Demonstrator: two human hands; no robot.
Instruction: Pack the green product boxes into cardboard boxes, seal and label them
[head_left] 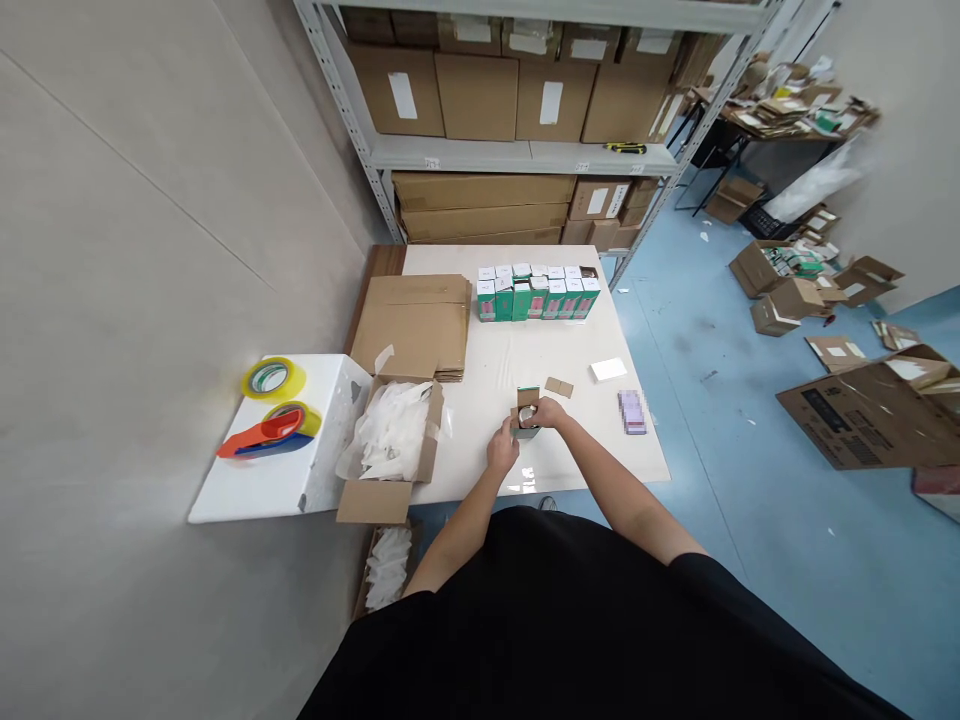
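A small green carton (527, 398) with its top flap open stands near the front middle of the white table (517, 360). My left hand (502, 449) grips its lower left side. My right hand (547, 412) is closed on its right side near the open top. A pale round thing shows inside the opening; I cannot make out what it is. A small brown card piece (559, 387) lies just behind the carton.
Several closed green-and-white cartons (537, 293) stand in rows at the table's back. Flat cardboard (416, 325), an open box of clear bags (391, 432), a white card (607, 370) and a purple stack (632, 411) lie around. Tape rolls (274, 378) and a tape dispenser (266, 432) rest on a white block at left.
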